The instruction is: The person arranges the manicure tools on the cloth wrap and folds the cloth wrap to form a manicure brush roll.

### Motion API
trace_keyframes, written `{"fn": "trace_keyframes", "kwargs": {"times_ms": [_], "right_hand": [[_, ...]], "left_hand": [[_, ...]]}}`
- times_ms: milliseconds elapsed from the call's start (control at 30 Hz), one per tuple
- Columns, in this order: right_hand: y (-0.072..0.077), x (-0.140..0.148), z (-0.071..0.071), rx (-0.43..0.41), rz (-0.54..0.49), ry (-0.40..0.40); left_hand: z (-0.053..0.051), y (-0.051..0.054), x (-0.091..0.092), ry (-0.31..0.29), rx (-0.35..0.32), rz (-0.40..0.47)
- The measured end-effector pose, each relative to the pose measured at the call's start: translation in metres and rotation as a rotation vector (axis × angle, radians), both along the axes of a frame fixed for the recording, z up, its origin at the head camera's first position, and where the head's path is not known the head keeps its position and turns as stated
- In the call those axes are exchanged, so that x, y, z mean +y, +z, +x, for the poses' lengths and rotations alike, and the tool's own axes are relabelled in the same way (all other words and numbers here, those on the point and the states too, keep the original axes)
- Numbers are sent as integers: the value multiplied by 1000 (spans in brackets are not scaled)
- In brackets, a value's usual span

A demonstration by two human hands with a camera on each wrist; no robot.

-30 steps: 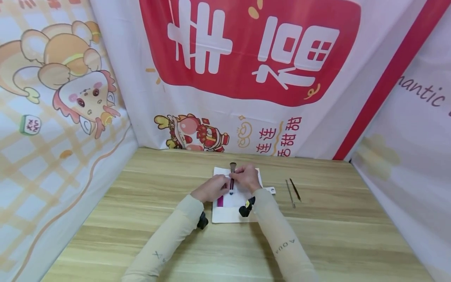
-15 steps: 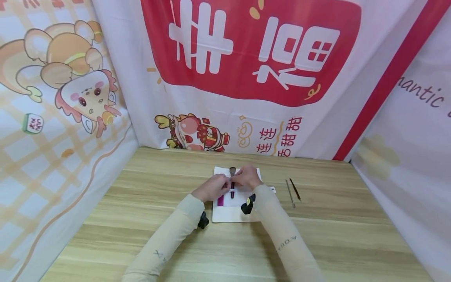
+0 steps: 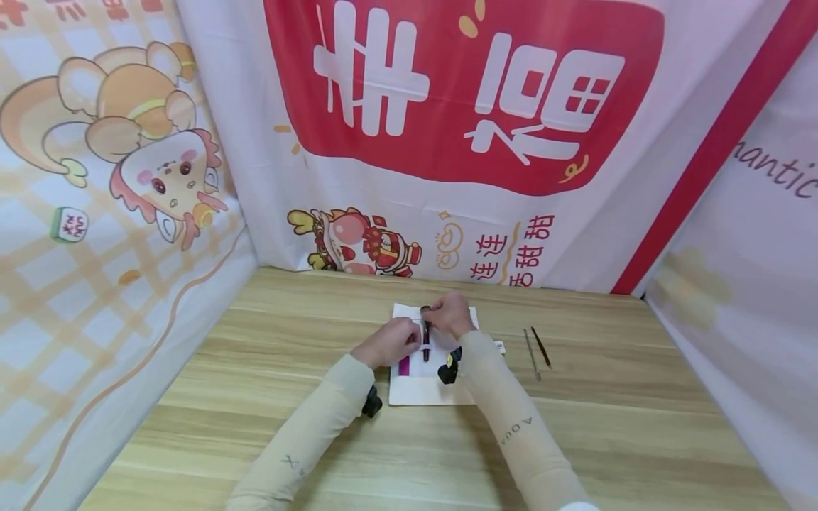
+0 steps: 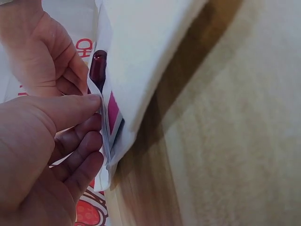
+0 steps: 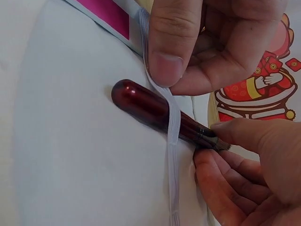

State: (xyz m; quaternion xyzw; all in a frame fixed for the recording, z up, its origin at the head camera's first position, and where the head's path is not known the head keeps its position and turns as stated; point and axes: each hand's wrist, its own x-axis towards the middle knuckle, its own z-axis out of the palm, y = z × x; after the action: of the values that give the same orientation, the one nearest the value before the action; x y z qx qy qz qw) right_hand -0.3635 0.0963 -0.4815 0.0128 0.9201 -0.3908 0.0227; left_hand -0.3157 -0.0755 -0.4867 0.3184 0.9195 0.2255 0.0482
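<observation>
A dark red makeup brush [image 5: 141, 101] lies on a white fabric roll-up case [image 5: 84, 165], its rounded handle end passing under a white elastic band [image 5: 174, 122]. My right hand [image 3: 452, 314] pinches the brush between thumb and fingers near its bristle end; only a bit of bristle shows in the right wrist view. On the other side, my left hand [image 3: 393, 341] pinches the elastic band between thumb and fingers, holding it lifted beside the brush. A magenta patch [image 5: 110, 14] shows on the case close to the left hand.
Right of the case lie a thin silver stick [image 3: 532, 355] and a slim dark pencil-like tool [image 3: 541, 348] on the wooden table [image 3: 613, 397]. A white tab [image 3: 500, 346] sticks out from the case's right side. A printed cloth [image 3: 358, 170] hangs along the table's back edge.
The brush has slid toward me through the elastic band, and its bristle end is now mostly covered by the right hand. The left hand has stayed nearly in place.
</observation>
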Motion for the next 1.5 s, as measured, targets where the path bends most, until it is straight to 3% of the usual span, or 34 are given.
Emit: {"fn": "trace_keyframes", "kwargs": {"times_ms": [233, 500, 733, 1167, 1333, 1500], "right_hand": [[-2, 5, 6, -15, -13, -22], [4, 7, 20, -71, 11, 25], [6, 5, 24, -114, -6, 24], [6, 6, 29, -86, -35, 36], [7, 6, 30, -78, -28, 52], [6, 7, 29, -80, 8, 55]], "left_hand": [[0, -3, 4, -12, 20, -7], [1, -5, 1, 12, 11, 17], [0, -6, -1, 12, 2, 10], [1, -5, 1, 24, 10, 19], [12, -1, -1, 42, 53, 13], [33, 7, -4, -15, 107, -5]]}}
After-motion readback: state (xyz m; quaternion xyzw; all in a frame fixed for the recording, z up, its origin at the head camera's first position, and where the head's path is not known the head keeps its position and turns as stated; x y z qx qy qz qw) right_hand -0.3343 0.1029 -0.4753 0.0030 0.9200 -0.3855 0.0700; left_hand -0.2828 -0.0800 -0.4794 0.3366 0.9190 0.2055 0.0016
